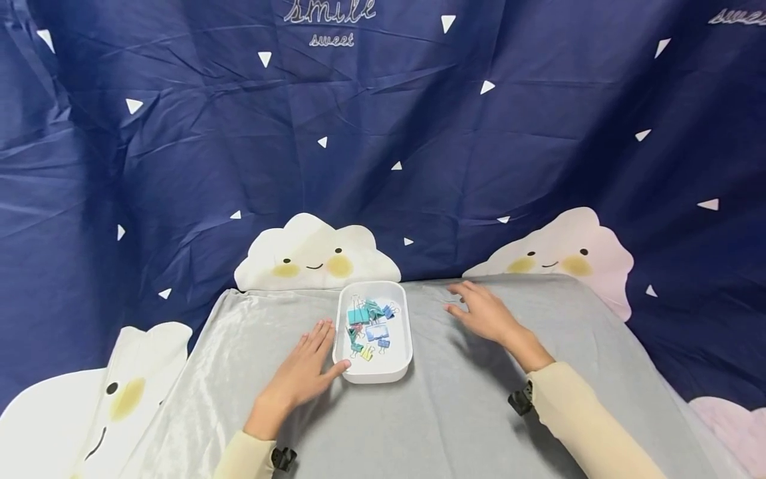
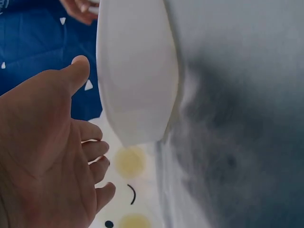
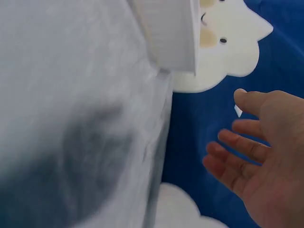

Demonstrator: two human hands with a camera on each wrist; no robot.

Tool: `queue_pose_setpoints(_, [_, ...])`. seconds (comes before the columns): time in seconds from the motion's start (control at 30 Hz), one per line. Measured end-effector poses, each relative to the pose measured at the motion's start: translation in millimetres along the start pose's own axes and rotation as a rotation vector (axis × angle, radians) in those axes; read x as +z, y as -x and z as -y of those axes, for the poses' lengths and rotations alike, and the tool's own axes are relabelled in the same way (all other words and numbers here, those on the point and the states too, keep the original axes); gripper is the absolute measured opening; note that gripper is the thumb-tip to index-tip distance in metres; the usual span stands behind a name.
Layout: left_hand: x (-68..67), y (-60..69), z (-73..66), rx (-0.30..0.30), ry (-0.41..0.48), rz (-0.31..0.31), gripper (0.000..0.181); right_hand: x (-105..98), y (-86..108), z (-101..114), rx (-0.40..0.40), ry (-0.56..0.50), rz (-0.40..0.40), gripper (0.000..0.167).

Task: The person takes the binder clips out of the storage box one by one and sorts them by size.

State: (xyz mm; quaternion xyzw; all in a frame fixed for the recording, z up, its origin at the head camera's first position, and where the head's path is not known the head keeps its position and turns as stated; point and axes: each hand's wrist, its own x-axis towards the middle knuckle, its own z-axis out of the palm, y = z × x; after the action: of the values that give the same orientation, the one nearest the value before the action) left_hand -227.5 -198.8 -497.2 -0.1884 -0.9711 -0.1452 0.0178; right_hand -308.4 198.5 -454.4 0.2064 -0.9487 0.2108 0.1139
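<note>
A white plastic bin (image 1: 376, 377) holds several binder clips. Among them are a large teal clip (image 1: 358, 317), a blue-and-white clip (image 1: 377, 332), a yellow clip (image 1: 367, 354) and a small blue clip (image 1: 383, 344). At the bin's left side is my left hand (image 1: 305, 368), its fingers extended and its thumb by the front left corner; whether it touches the wall I cannot tell. My right hand (image 1: 483, 314) hovers to the right of the bin, apart from it. Its fingers are loosely bent, and the right wrist view shows nothing in the palm.
Grey cloth (image 1: 383, 426) covers the table under the bin, which stands near the far edge. Behind hangs a dark blue curtain (image 1: 383, 199) with white triangles and smiling clouds. A small black device (image 1: 521, 399) is on the right wrist, another (image 1: 284, 458) on the left.
</note>
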Motion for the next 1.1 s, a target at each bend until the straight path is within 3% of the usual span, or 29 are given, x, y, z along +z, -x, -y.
queue_pose_setpoints(0.2, [9.8,1.8,-5.0,0.002,-0.013,0.003,0.088,6,-25.3,31,-0.101,-0.102,0.042,0.03])
queue_pose_setpoints(0.43, [8.4,-0.2,-0.8,-0.012,0.039,0.038,0.09,15,-52.1,66,-0.171,-0.088,0.122,0.024])
queue_pose_setpoints(0.7, [7.1,-8.2,-2.7,-0.03,0.066,0.037,0.094,38,-72.8,83,-0.239,-0.082,0.19,0.021])
queue_pose_setpoints(0.87, [8.7,-17.3,-6.3,-0.023,0.058,0.01,0.093,52,-82.9,93,-0.235,-0.071,0.242,0.026])
queue_pose_setpoints(1.1, [12.1,-19.6,-1.4,-0.012,0.077,0.03,0.097,69,-87.4,105,-0.165,-0.013,0.339,0.041])
